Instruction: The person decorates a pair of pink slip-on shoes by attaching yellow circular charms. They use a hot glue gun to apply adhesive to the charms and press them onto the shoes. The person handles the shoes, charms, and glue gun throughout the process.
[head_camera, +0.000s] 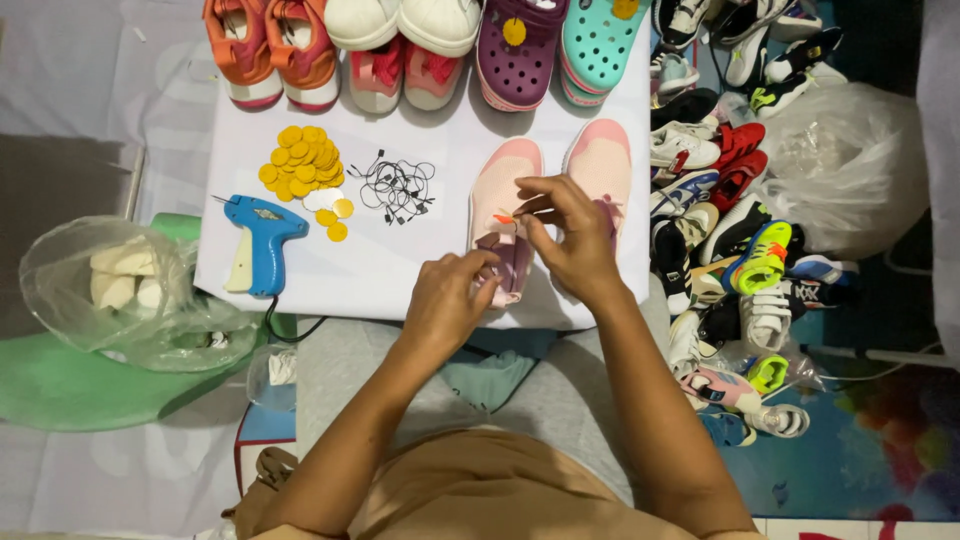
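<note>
Here your left hand (447, 300) grips the near end of the pale pink fabric slip-on shoe (503, 215) by the white table's (400, 270) near edge. Your right hand (568, 232) pinches a small orange tag (503, 219) on it; open tabletop lies left, toward the blue tagging gun (258, 243).

white table (420, 285) | floor: pale sheet (70, 90) L, blue mat (860, 470) R | even light

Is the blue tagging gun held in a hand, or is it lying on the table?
Lying on the table. The blue tagging gun rests flat on the white table, apart from both hands, beside yellow round tags.
</note>
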